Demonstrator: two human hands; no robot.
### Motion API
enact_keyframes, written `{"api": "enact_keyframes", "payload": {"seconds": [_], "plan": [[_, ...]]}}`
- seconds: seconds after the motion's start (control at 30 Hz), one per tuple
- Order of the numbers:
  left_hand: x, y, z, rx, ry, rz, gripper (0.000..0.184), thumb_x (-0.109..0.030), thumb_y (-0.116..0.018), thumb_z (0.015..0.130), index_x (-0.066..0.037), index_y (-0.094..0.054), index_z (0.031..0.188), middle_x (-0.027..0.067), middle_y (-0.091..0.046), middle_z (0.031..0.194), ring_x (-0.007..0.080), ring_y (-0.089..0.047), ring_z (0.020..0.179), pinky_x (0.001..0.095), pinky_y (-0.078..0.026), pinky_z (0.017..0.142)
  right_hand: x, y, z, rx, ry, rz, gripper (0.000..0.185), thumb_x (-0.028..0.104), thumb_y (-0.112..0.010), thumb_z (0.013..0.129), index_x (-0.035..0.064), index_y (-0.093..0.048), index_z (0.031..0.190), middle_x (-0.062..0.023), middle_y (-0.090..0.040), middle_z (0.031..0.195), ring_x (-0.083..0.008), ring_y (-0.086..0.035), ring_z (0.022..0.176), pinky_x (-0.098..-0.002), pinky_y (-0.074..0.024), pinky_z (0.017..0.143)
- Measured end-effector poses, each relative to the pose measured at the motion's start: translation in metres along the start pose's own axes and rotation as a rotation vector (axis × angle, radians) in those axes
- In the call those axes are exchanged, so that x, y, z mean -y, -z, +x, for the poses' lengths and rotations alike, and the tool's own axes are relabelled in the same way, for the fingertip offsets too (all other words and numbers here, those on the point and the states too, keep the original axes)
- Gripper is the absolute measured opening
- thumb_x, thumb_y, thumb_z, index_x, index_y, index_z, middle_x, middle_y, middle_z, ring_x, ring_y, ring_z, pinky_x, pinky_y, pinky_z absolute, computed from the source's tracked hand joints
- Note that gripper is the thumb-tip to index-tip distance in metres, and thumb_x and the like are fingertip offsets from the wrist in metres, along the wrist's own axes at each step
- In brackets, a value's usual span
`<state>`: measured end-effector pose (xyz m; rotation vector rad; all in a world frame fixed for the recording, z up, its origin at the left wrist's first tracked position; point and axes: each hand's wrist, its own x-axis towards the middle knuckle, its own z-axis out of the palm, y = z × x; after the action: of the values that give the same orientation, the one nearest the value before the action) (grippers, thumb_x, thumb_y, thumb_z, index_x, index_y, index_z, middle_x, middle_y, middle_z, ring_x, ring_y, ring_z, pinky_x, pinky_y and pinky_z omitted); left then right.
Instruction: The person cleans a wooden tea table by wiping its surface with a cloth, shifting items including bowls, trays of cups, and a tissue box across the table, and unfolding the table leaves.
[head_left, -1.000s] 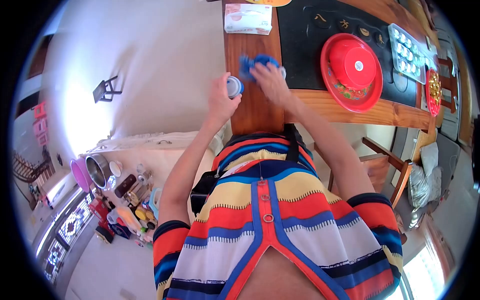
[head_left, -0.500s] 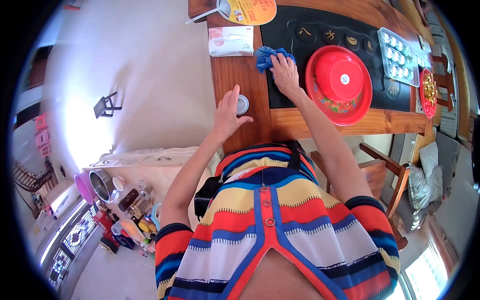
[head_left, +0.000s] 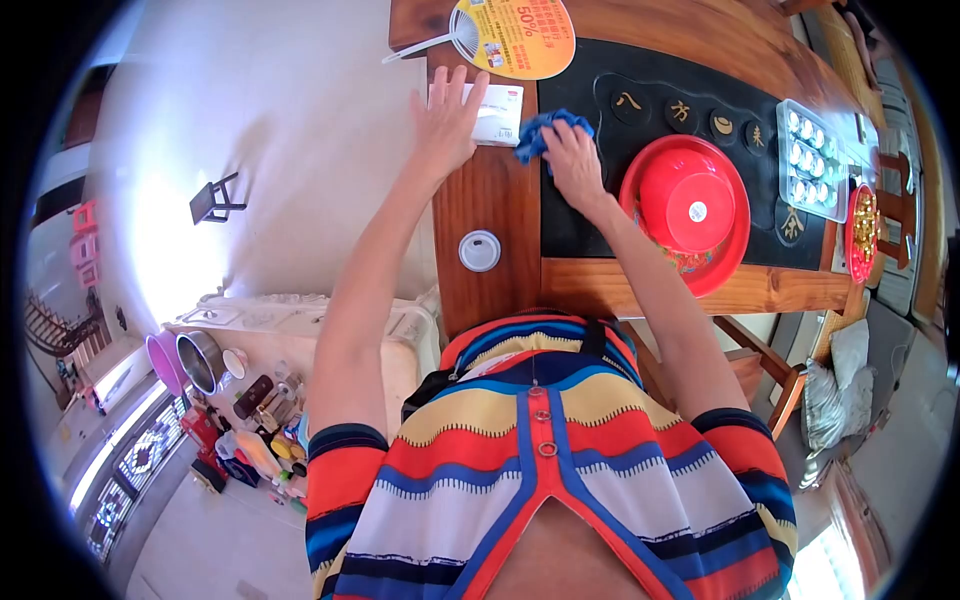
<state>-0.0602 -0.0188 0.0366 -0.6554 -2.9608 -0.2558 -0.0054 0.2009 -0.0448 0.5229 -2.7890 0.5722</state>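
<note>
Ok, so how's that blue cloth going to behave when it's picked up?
The blue cloth will probably hang floppy, since it bunches into loose folds at the right hand. It looks unlikely to roll, given its crumpled, irregular shape.

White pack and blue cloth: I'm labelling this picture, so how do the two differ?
The white pack is pale with some print, while the blue cloth is a strong blue. The white pack has straight edges; the blue cloth is crumpled. The left hand is spread open over the white pack, whereas the right hand holds the blue cloth. Both have a hand at them.
</note>
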Motion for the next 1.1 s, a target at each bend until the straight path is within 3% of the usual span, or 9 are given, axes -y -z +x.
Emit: {"api": "enact_keyframes", "payload": {"seconds": [0.07,0.13,0.37,0.57,0.7,0.8,0.87,1.1], "plan": [[0.007,-0.012,0.014,-0.019,-0.036,0.069,0.096,-0.018,-0.084,0.059,-0.014,-0.035,0.141,0.0143,-0.041,0.136,0.0345,-0.038,0.127,0.0550,-0.039,0.096,-0.005,-0.003,0.016,-0.065,-0.046,-0.023,0.040,0.010,-0.066,0.076,0.0072,-0.056,0.115,-0.0111,-0.052,0.113,-0.0315,-0.050,0.099,-0.0416,-0.0422,0.086],[0.013,-0.014,0.023,0.308,0.038,-0.080,0.087,-0.021,-0.084,0.059,-0.014,-0.042,0.135,0.0104,-0.048,0.126,0.0327,-0.042,0.122,0.0518,-0.042,0.093,-0.001,-0.005,0.015,-0.059,-0.046,-0.012,0.040,0.009,-0.065,0.076,0.0068,-0.056,0.114,-0.0113,-0.052,0.113,-0.0320,-0.050,0.099,-0.0417,-0.0423,0.085],[0.040,-0.002,-0.010,0.252,0.116,-0.261,0.078,-0.019,-0.081,0.059,-0.013,-0.046,0.129,0.0097,-0.050,0.120,0.0331,-0.045,0.115,0.0452,-0.044,0.092,0.035,-0.001,-0.036,0.067,0.105,0.120,0.043,0.007,-0.066,0.073,0.0059,-0.058,0.116,-0.0116,-0.052,0.113,-0.0336,-0.048,0.104,-0.0425,-0.0425,0.088],[0.046,0.013,-0.054,0.268,0.159,-0.395,0.076,-0.018,-0.081,0.057,-0.009,-0.050,0.125,0.0122,-0.052,0.118,0.0346,-0.045,0.113,0.0428,-0.040,0.097,0.018,-0.025,0.028,0.036,0.061,0.085,0.041,0.009,-0.067,0.074,0.0063,-0.059,0.115,-0.0106,-0.053,0.114,-0.0323,-0.049,0.104,-0.0422,-0.0427,0.089],[0.028,0.011,-0.079,0.251,0.065,-0.454,0.076,-0.018,-0.083,0.054,-0.010,-0.053,0.124,0.0107,-0.052,0.117,0.0331,-0.046,0.110,0.0422,-0.041,0.094,0.011,-0.040,0.074,-0.007,0.070,0.087,0.041,0.010,-0.067,0.075,0.0060,-0.058,0.115,-0.0115,-0.053,0.115,-0.0330,-0.049,0.105,-0.0424,-0.0423,0.089],[0.005,0.008,-0.080,0.238,-0.008,-0.452,0.076,-0.018,-0.085,0.054,-0.015,-0.052,0.123,0.0064,-0.051,0.115,0.0284,-0.046,0.110,0.0451,-0.042,0.084,0.012,-0.038,0.075,0.043,0.154,0.128,0.042,0.010,-0.067,0.074,0.0057,-0.058,0.115,-0.0118,-0.053,0.116,-0.0330,-0.049,0.105,-0.0425,-0.0418,0.090],[-0.006,0.010,-0.078,0.278,-0.023,-0.426,0.076,-0.017,-0.084,0.053,-0.014,-0.053,0.123,0.0072,-0.051,0.117,0.0287,-0.046,0.111,0.0450,-0.042,0.085,0.011,-0.030,0.065,0.147,0.311,0.147,0.041,0.007,-0.068,0.073,0.0049,-0.060,0.113,-0.0117,-0.054,0.116,-0.0321,-0.050,0.105,-0.0412,-0.0421,0.092],[-0.006,0.003,-0.083,0.355,-0.077,-0.371,0.080,-0.015,-0.086,0.052,-0.015,-0.055,0.126,0.0071,-0.049,0.122,0.0294,-0.043,0.117,0.0457,-0.038,0.090,0.015,-0.035,0.074,0.222,0.387,0.261,0.036,0.001,-0.064,0.074,0.0057,-0.063,0.109,-0.0109,-0.056,0.116,-0.0317,-0.050,0.111,-0.0399,-0.0424,0.095]]}}
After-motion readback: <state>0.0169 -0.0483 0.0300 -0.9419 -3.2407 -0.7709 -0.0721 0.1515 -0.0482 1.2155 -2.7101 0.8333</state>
